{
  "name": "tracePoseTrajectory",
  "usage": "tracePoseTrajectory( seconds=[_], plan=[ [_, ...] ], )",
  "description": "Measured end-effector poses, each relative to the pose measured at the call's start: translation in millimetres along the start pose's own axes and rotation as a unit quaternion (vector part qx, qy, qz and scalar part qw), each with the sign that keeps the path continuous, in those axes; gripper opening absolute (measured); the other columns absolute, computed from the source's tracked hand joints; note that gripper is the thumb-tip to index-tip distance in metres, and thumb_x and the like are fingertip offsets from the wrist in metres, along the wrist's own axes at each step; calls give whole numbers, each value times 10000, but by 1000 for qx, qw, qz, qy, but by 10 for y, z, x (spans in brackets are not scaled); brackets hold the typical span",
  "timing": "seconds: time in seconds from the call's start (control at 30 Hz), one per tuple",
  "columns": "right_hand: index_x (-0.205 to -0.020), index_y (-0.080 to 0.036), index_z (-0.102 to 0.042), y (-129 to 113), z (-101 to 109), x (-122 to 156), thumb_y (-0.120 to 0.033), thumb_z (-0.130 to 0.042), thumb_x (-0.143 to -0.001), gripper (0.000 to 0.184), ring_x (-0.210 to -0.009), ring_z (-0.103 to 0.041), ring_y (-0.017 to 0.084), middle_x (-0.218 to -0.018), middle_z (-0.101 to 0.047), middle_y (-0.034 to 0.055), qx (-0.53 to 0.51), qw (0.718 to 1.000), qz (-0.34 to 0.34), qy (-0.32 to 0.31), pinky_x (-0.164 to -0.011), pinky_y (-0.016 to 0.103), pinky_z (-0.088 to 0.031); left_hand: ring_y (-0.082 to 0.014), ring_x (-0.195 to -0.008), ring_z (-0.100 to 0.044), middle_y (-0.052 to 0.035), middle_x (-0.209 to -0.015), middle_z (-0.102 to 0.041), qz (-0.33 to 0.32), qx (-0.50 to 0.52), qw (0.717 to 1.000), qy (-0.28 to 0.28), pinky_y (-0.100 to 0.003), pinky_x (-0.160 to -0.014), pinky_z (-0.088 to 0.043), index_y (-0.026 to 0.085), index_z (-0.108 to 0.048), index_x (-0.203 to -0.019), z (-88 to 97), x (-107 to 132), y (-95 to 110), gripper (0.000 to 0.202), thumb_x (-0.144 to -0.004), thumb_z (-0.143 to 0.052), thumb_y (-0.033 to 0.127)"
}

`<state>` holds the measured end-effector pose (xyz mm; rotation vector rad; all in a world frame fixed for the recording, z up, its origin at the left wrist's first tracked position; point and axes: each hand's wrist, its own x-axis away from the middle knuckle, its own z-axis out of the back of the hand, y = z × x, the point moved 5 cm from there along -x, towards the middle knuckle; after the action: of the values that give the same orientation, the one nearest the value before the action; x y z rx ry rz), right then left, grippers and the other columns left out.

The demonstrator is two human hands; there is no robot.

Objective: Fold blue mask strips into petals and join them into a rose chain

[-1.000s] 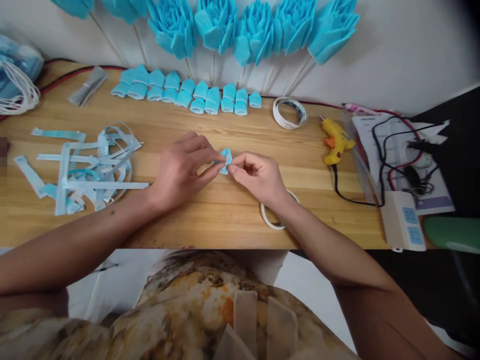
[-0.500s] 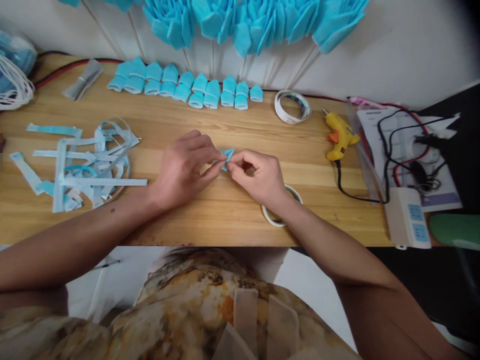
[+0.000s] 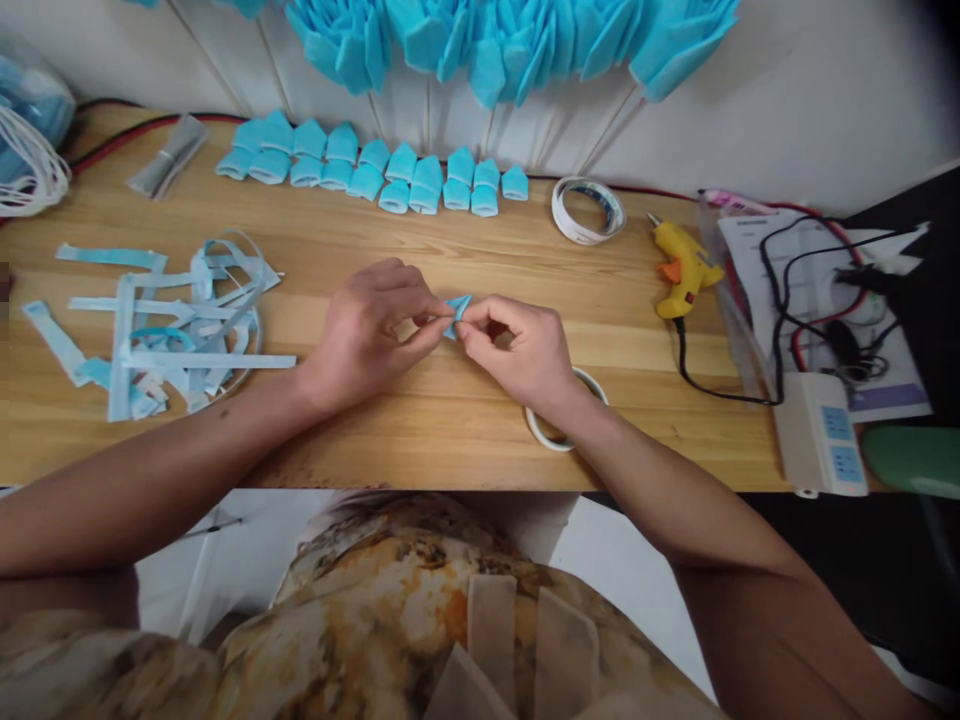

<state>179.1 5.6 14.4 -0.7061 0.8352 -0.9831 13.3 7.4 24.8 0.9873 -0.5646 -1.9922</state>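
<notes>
One small blue piece (image 3: 458,304) is over the bench (image 3: 420,440); remotely, I have left hand (image 3: 365,335) and right hand (image 3: 525,345) fingers clamped on it, probably to hold its fold; folded pieces (image 3: 365,182) line the back, likely freeing room.

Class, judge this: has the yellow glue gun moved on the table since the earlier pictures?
No: the glue gun keeps its place relative to the white power strip; only the camera's view has shifted.

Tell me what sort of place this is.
Probably a craft workbench, at home or in a small workshop; I can't tell which. A yellow glue gun lies on the wooden table, with folded blue pieces lined up and large blue flowers behind them.
</notes>
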Motion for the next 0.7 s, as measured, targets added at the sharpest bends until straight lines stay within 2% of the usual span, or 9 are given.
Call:
tracePoseTrajectory(
  seconds=[0.2,0.33,0.47,0.6,0.7],
  plan=[
    [-730,-209,-649,7,-4,5,-227,-617,-854,129,-619,-516,109,-671,-658,-23,-9,1000,-1,-2,-657,267,-422,-212,-744,-613,-31,-741,-655,-7,9,1000,5,-382,-761,-456,282,-724,-819,-2,0,-9,151,-913,-714,400],
    [-741,-211,-654,17,-4,2,-239,-619,-851,119,-617,-505,112,-679,-660,-22,-1,1000,-5,-3,-641,265,-417,-218,-754,-606,-44,-775,-668,-23,-29,999,-4,-400,-783,-457,274,-703,-800,-9,1,-17,199,-922,-698,431],
    [-734,-208,-656,5,2,-5,-238,-620,-846,121,-617,-503,111,-678,-657,-20,0,1000,0,-3,-634,264,-412,-212,-740,-592,-48,-771,-673,-43,-75,996,-6,-388,-757,-458,262,-689,-781,11,-7,33,192,-925,-681,390],
    [-726,-200,-653,12,39,-23,-263,-640,-837,128,-596,-490,102,-664,-645,-20,-19,1000,-9,11,-598,256,-392,-174,-688,-575,-19,-734,-655,-23,-36,998,36,-342,-702,-453,247,-680,-774,74,-21,39,167,-915,-685,336],
    [-724,-196,-650,55,63,-40,-294,-649,-824,140,-587,-487,98,-658,-639,-20,-37,999,-31,21,-574,251,-377,-132,-620,-526,3,-700,-631,31,32,993,106,-305,-598,-407,223,-672,-764,177,-60,-103,173,-900,-713,322]
  ],
)
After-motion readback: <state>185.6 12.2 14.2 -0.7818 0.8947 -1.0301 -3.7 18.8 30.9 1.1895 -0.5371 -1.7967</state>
